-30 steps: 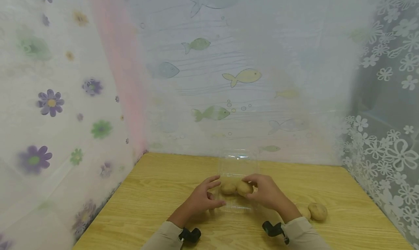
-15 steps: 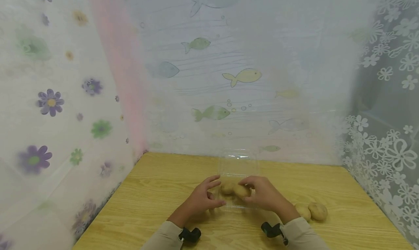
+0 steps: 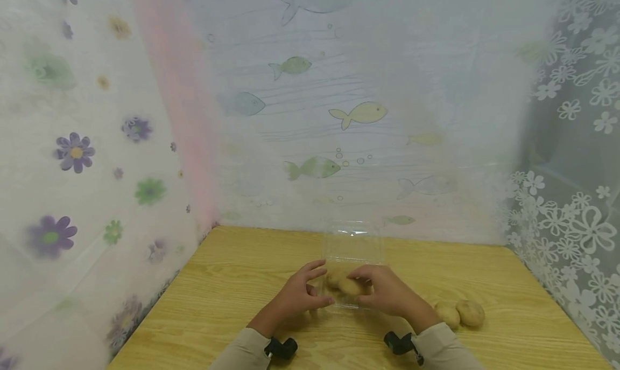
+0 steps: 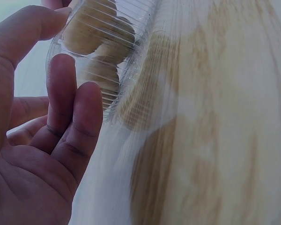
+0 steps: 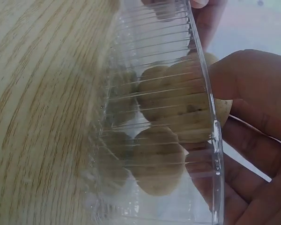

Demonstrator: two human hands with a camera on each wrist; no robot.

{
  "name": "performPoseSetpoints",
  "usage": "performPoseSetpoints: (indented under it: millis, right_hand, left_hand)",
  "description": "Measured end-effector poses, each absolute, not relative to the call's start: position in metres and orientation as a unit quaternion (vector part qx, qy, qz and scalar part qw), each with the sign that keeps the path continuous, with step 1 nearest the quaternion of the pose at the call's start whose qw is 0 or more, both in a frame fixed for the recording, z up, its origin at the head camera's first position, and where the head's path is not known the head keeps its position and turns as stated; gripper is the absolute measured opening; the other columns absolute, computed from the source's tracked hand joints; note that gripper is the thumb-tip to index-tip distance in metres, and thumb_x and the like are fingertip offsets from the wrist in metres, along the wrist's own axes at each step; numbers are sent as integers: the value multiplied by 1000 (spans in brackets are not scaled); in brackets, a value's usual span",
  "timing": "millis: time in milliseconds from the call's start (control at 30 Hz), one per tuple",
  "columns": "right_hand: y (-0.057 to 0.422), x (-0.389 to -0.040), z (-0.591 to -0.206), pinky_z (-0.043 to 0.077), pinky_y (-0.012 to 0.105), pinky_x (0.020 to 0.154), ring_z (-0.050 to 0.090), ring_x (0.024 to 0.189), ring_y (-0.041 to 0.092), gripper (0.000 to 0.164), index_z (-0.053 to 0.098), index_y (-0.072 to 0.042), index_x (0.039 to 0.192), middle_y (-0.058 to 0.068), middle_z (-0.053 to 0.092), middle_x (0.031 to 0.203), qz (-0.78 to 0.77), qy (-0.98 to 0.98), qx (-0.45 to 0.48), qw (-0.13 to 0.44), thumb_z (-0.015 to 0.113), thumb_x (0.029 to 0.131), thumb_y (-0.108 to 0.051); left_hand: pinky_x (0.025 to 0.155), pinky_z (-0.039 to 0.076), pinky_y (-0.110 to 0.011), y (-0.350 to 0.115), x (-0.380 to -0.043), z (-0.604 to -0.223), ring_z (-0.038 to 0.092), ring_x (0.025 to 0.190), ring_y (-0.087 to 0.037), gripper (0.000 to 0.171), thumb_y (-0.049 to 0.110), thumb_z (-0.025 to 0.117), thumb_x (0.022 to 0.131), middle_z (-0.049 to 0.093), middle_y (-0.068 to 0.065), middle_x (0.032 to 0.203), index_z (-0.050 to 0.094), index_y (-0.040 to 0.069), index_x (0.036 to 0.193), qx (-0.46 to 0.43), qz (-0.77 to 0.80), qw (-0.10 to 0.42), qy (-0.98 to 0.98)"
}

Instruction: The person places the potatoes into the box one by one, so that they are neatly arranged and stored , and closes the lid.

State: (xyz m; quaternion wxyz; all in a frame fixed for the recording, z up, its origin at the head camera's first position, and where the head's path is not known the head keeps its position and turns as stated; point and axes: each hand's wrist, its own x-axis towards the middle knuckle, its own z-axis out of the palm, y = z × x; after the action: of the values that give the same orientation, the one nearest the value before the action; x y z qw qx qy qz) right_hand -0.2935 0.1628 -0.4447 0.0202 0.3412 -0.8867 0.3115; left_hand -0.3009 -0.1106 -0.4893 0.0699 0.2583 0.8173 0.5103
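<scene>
A clear plastic clamshell container [image 3: 352, 245] stands on the table with its lid raised at the back. My left hand [image 3: 297, 292] holds its left side, thumb near the front rim and fingertips at the wall. Over the front tray my right hand [image 3: 393, 292] grips a potato [image 3: 351, 286] between thumb and fingers. A second potato [image 3: 333, 277] lies behind and left of it inside the tray. Through the ribbed wall, the right wrist view shows another potato [image 5: 158, 161] low in the container, which my right hand covers in the head view.
Two more potatoes, one [image 3: 470, 313] beside the other [image 3: 446, 314], lie on the wooden table [image 3: 252, 262] to the right, near my right forearm. Patterned curtains [image 3: 310, 117] hang at the back and sides. A small black device [image 3: 282, 348] is strapped to each wrist.
My right hand has moved slightly left and toward me with its potato, which now overlaps the second one in view. The left hand and the container have stayed put.
</scene>
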Motion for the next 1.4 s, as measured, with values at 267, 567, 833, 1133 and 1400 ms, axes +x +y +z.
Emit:
performPoseSetpoints:
  millis: [267,567,833,1133,1400]
  right_hand:
    - [163,-294,-448,58,42,93,68,110,20,40,69,-6,131,3,71,127,331,-868,369,-19,79,93,-14]
    - [162,-294,-453,58,36,94,69,114,19,40,67,-3,135,6,71,130,364,-850,379,-46,74,96,-9]
    - [158,-294,-455,57,27,89,70,112,19,37,68,-2,134,10,70,133,362,-856,363,-72,70,100,-16]
    - [154,-292,-454,60,35,90,70,115,27,35,69,-1,131,13,70,132,354,-864,352,-62,72,99,-14]
    - [152,-291,-453,57,48,95,68,120,32,32,74,-5,125,12,72,129,334,-879,339,-32,77,94,-14]
  left_hand:
    - [52,49,-22,-110,-301,-490,51,54,-4,87,31,84,90,37,-7,165,38,11,161,258,506,66,820]
    - [52,49,-23,-111,-303,-492,50,53,-4,86,31,84,89,34,-3,167,40,11,160,262,512,68,815]
    - [52,49,-22,-111,-302,-493,50,53,-4,86,32,85,89,33,0,167,39,14,160,261,516,68,813]
    - [54,50,-23,-112,-303,-493,51,55,-5,86,32,84,89,36,0,166,38,17,161,258,515,67,814]
    - [53,49,-23,-112,-303,-493,51,54,-4,88,31,84,89,36,-3,166,36,15,162,258,520,71,811]
